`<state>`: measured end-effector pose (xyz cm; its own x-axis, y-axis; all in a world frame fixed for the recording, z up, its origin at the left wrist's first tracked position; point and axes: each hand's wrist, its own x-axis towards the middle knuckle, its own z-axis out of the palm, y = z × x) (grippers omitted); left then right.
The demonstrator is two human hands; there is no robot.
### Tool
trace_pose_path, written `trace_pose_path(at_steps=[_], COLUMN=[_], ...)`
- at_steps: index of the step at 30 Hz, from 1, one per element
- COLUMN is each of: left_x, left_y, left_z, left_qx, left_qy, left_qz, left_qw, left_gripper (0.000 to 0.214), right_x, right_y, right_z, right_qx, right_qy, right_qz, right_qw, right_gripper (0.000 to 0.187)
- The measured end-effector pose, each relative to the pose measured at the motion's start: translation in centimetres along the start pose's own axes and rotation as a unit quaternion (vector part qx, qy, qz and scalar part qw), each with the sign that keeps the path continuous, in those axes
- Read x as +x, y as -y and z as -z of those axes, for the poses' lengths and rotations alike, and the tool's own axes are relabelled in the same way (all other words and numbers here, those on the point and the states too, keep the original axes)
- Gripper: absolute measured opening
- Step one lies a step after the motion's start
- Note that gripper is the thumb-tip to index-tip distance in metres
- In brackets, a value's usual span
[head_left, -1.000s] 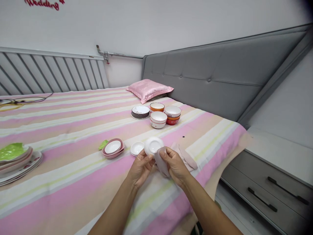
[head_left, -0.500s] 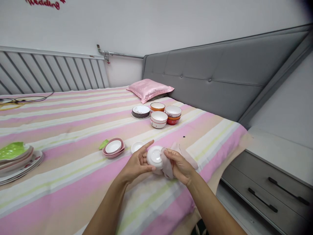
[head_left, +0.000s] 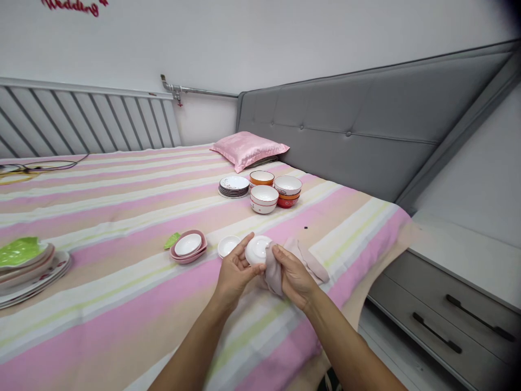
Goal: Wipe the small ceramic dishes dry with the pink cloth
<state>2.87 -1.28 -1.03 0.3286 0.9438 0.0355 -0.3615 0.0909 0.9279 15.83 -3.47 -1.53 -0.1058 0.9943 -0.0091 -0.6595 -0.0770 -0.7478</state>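
A small white dish is held up over the bed, its footed underside facing me. My left hand grips its left edge, with the thumb along the lower rim and the fingers on the far side. At the dish's right side, my right hand pinches a pale pinkish-grey cloth against it. Part of that cloth trails behind the right hand onto the bedspread. Just left of the held dish, another small white dish lies on the bed. Farther left sit nested pink dishes with a white dish inside.
Stacked bowls and a pile of plates stand farther back, before a pink pillow. More plates and leaf-shaped dishes are at the left. A grey headboard and a drawer cabinet border the right side.
The held dish has shifted slightly up and tilted, my left thumb now lying further across its lower edge. My right hand and the cloth have moved slightly left.
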Motion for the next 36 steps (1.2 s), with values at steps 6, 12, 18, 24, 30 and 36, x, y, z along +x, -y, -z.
trace_pose_path(at_steps=[6,12,18,24,30,36], left_x=[-0.5,-0.8,-1.0,-0.2,0.4,-0.2], left_y=[0.9,1.7,2.1,1.1,-0.6,-1.2], left_z=[-0.8,-0.3,-0.4,0.1,2.3,2.0], left_qx=[0.135,0.315,0.345,0.233,0.300,0.261], left_qy=[-0.073,-0.147,-0.168,-0.052,0.108,0.196], left_qz=[-0.078,-0.151,-0.169,-0.114,-0.124,-0.107], left_qw=[0.985,0.926,0.908,0.964,0.940,0.939], left_gripper=[0.080,0.079,0.081,0.078,0.071,0.078], right_x=[0.0,-0.3,-0.3,-0.3,-0.5,-0.6], right_y=[-0.6,-0.3,0.0,0.9,1.6,1.7], right_z=[-0.2,-1.0,-0.7,-0.2,0.9,1.3], right_qx=[0.033,0.049,0.051,0.016,-0.002,0.042], right_qy=[0.010,0.032,0.037,0.034,0.019,-0.010], right_qz=[0.000,-0.008,-0.011,-0.019,-0.040,-0.108], right_qw=[0.999,0.998,0.998,0.999,0.999,0.993], right_gripper=[0.024,0.027,0.025,0.023,0.016,0.013])
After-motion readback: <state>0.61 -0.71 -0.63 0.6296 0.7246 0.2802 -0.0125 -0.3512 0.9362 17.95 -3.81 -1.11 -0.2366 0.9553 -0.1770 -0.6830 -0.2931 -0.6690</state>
